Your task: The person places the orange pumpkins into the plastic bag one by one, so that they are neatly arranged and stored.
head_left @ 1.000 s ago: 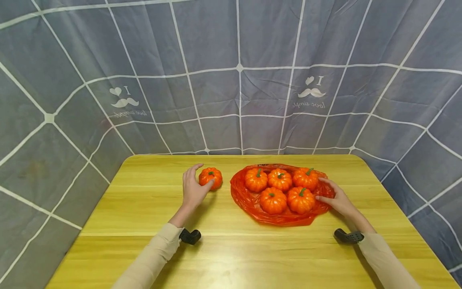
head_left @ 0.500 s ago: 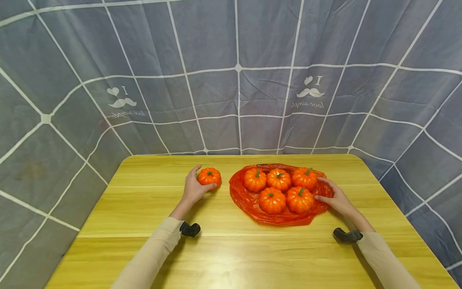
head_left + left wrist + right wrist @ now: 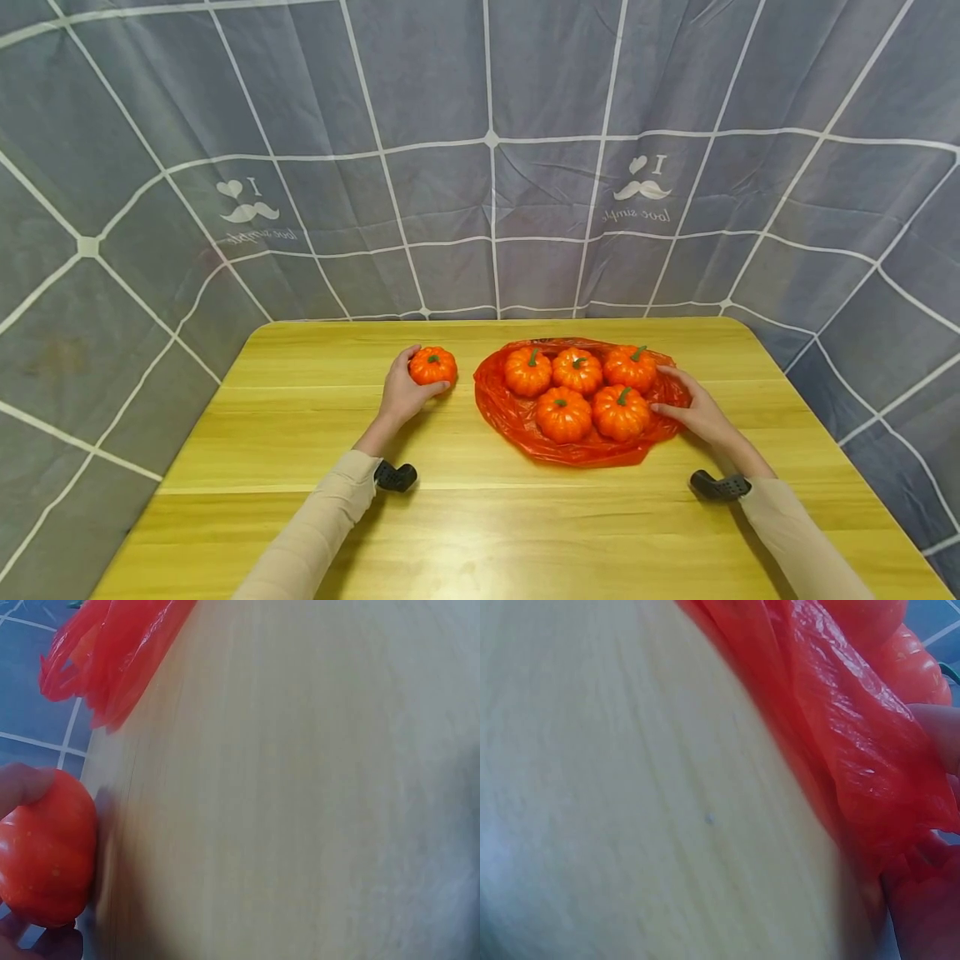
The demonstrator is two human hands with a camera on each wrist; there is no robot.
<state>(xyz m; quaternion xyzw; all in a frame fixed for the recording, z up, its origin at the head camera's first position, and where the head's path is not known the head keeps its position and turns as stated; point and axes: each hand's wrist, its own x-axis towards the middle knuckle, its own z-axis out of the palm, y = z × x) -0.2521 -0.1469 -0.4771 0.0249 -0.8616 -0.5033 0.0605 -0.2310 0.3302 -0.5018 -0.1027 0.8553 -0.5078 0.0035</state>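
Note:
My left hand (image 3: 402,392) curls round a small orange pumpkin (image 3: 432,367) on the table, left of the bag. In the left wrist view, the thumb lies on one side of this pumpkin (image 3: 49,851) and fingertips show at its other side. At the right end of a red plastic bag (image 3: 517,437), my right hand (image 3: 703,414) holds the bag's edge. The right wrist view has the thumb over the crumpled plastic (image 3: 862,757) and fingers partly behind it. Several more orange pumpkins (image 3: 564,414) with green stems sit on the spread bag.
The wooden table (image 3: 480,533) has its far edge against a grey-blue curtain (image 3: 450,200) with white grid lines. That curtain also rises along both sides. A black wrist device (image 3: 395,477) sits on the left wrist, and a similar one (image 3: 720,486) on the right.
My left hand has closed from a wide spread onto the lone pumpkin, its fingers and thumb now against it. The right hand stays at the bag's edge. The view has shifted slightly.

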